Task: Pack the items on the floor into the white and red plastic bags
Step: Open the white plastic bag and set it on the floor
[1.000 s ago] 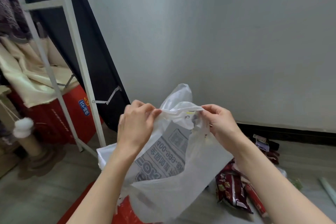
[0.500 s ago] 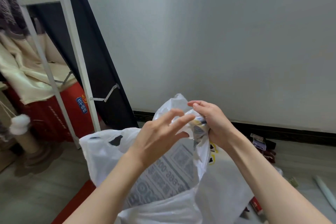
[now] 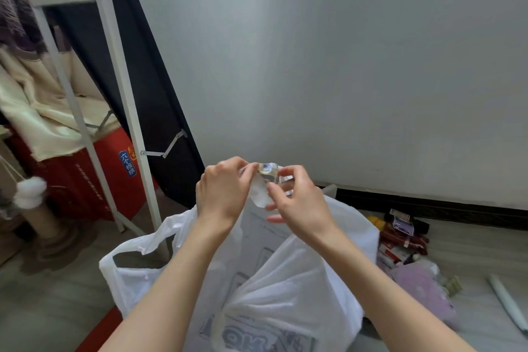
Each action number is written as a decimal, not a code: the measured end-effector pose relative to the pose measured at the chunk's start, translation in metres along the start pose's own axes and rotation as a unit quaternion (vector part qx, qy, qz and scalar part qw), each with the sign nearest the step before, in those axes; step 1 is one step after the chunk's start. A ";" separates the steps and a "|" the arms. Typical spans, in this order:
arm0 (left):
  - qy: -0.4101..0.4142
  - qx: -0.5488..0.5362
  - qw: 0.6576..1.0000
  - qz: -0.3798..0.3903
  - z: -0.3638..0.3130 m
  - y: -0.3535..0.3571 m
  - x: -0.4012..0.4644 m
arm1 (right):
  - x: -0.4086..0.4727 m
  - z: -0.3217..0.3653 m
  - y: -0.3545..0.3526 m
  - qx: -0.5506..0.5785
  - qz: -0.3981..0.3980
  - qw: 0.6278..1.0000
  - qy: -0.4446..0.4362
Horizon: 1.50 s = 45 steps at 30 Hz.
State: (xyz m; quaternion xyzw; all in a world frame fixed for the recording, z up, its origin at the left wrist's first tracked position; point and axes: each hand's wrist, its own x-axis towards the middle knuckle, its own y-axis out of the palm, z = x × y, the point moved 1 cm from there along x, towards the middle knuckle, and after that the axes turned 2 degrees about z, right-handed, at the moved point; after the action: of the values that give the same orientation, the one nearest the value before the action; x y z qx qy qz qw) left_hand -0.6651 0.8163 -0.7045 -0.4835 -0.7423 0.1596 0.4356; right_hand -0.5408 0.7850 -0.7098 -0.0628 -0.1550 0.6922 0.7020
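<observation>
A white plastic bag (image 3: 288,288) with grey print hangs in front of me, held up by its top. My left hand (image 3: 224,191) pinches the bunched upper edge of the bag. My right hand (image 3: 300,203) pinches the same bunched edge from the right, close to the left hand. One handle loop (image 3: 137,248) hangs loose at the lower left. A strip of red plastic bag (image 3: 100,331) shows on the floor under the white one. Several packets lie on the floor at the right: dark red snack packs (image 3: 403,240) and a pale purple pack (image 3: 423,291).
A white metal rack (image 3: 123,88) with a dark cover stands at the left, a red box (image 3: 114,174) and cream cloth behind it. A scratching post with a white pom-pom (image 3: 28,191) is at far left. A pale tube (image 3: 508,303) lies at far right. A wall lies ahead.
Both hands have come together at the top of the white bag and lifted it higher. The left hand, open half a second ago, now pinches the bunched edge. The bag has spread wider below.
</observation>
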 end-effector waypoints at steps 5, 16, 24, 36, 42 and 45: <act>0.018 -0.197 0.973 0.118 -0.005 -0.019 -0.004 | 0.015 -0.019 -0.023 -0.289 -0.105 0.946 -0.102; 0.020 0.003 1.000 0.012 0.019 -0.042 0.004 | 0.027 -0.020 -0.037 -0.177 -0.087 0.957 -0.212; 0.359 -0.032 0.927 0.104 -0.012 -0.007 -0.017 | 0.029 -0.005 -0.024 0.066 -0.025 0.993 -0.099; 0.118 0.093 0.987 -0.051 0.007 -0.010 -0.003 | -0.023 0.013 -0.012 -0.128 -0.083 0.964 -0.218; 0.100 -0.045 0.994 0.015 -0.002 -0.018 -0.006 | -0.008 -0.028 0.002 -0.328 -0.074 0.940 -0.063; 0.142 -0.113 0.981 0.070 -0.010 -0.024 -0.011 | 0.002 -0.033 -0.010 -0.326 -0.101 0.939 -0.051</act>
State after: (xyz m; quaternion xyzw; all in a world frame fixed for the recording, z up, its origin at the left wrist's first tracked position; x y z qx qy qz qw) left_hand -0.6696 0.7933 -0.6882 -0.5983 -0.6501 0.0346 0.4670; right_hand -0.5212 0.7911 -0.7374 -0.2369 -0.4130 0.5313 0.7007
